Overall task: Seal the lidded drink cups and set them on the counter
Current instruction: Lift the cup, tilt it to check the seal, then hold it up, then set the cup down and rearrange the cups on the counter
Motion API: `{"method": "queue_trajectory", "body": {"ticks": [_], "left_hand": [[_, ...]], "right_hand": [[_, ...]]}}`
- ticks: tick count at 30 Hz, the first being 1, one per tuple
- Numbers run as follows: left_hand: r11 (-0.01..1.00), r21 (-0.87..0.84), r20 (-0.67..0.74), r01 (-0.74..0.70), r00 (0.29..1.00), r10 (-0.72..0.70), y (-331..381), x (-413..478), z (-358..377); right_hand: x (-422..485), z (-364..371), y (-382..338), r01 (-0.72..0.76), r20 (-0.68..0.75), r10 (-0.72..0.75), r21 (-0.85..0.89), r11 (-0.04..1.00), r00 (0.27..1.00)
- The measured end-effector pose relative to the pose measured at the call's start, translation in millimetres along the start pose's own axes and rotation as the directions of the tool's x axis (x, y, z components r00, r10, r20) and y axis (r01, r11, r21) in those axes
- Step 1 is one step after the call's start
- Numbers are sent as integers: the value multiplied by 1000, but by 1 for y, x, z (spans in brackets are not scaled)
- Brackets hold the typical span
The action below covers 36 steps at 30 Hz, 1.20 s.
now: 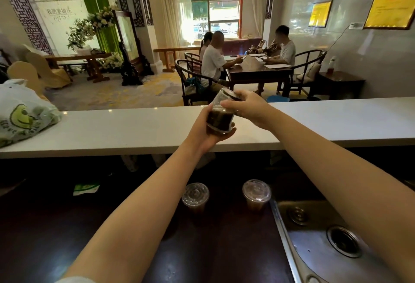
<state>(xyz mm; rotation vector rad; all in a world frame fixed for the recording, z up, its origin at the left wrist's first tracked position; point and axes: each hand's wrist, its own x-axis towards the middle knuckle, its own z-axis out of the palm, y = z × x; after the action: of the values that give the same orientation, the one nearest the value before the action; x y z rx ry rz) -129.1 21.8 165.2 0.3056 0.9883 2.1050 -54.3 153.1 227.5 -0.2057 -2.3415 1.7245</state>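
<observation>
Starting at the bottom of the frame, two more cups stand upright on the dark lower desk (134,237): the left lidded cup (195,195) at lower centre and the right lidded cup (256,192) beside it, close to the rim of a steel sink (325,237) in the lower right corner. Both have clear lids. Whether these are pressed fully down, I cannot tell.

Higher, at the centre, both arms reach to the held cup (221,117). It is in the air over the white desk (112,129), tilted with its top toward the upper right. The left grip (208,132) cradles the base, thumb up the left side and fingers curled under the bottom. The right grip (244,107) is curled round the lid (230,94), fingertips on its rim. I judge the lid is being pressed on before the cup is set down.

The cup looks like thin clear plastic, about half full of dark drink, so it is probably light but soft. A squeeze on the wall could buckle it and lift the lid. The safer hold is low at the base, with pressure on the lid's rim, not its middle.

Farther, at the left edge, a plastic bag (20,116) lies on the white desk, and beyond, at upper centre, people sit at a wooden table (258,71)
</observation>
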Motion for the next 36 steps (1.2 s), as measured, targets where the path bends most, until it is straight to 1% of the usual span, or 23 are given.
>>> {"method": "queue_trajectory", "body": {"ticks": [1,2,3,4,6,8,10,11,12,13,14,16,18,19,20,22,24,26,27,29,32,34,36], "left_hand": [[998,65,-32,4,999,-2,5,-2,1],[989,147,-66,3,998,6,10,-3,0],[969,246,-86,-3,996,25,16,-5,0],[934,358,-88,-13,995,47,22,-7,0],[830,556,-60,-34,995,82,33,-12,6],[699,713,-31,-59,993,115,43,-17,15],[519,848,27,-105,988,155,53,-20,23],[438,889,72,-137,984,162,58,-21,26],[383,909,110,-163,982,155,62,-22,28],[360,917,130,-172,982,139,67,-24,32],[357,920,126,-161,985,119,72,-26,36],[328,941,67,-83,996,62,80,-28,46],[232,973,-1,3,1000,-11,84,-29,56],[191,981,-13,17,1000,-23,84,-29,60],[153,988,-5,7,1000,-16,84,-29,63],[89,994,56,-56,998,9,82,-28,68],[38,992,123,-123,992,8,80,-29,72],[-36,987,157,-157,988,-13,78,-30,77],[-71,985,156,-158,987,-29,76,-30,81],[-109,987,116,-122,991,-61,72,-29,90],[-169,984,49,-56,998,-45,65,-25,98],[-221,974,42,-43,999,-11,59,-23,101],[-248,968,46,-38,999,27,53,-21,99]], "right_hand": [[-1,-4,-4,41,1,-41,-135,990,999],[-2,-9,-9,102,22,-100,-281,954,995],[-3,-14,-15,167,75,-149,-412,896,986],[-2,-18,-21,215,150,-160,-512,832,976],[-2,-22,-31,242,285,-71,-626,742,956],[-1,-20,-36,204,338,45,-663,720,940],[-1,-17,-34,154,353,99,-622,768,930],[-2,-15,-30,136,346,96,-588,798,933],[-4,-15,-25,126,329,76,-551,825,941],[-5,-14,-20,122,301,44,-512,850,953],[-7,-13,-15,125,261,4,-474,872,965],[-11,-7,-4,138,157,-80,-409,902,984],[-16,1,4,138,61,-125,-354,925,990],[-18,3,7,125,45,-117,-314,941,992],[-20,4,10,102,58,-90,-249,963,994],[-25,0,16,56,125,-47,-74,996,991],[-31,-6,23,62,176,-68,41,997,982],[-36,-7,29,102,166,-112,68,992,980],[-37,-6,32,121,138,-130,77,990,982],[-39,0,40,149,48,-153,83,985,987],[-39,10,54,192,-60,-188,63,979,980],[-42,14,62,196,-77,-189,96,976,979],[-45,11,69,173,-25,-171,112,979,985]]}}
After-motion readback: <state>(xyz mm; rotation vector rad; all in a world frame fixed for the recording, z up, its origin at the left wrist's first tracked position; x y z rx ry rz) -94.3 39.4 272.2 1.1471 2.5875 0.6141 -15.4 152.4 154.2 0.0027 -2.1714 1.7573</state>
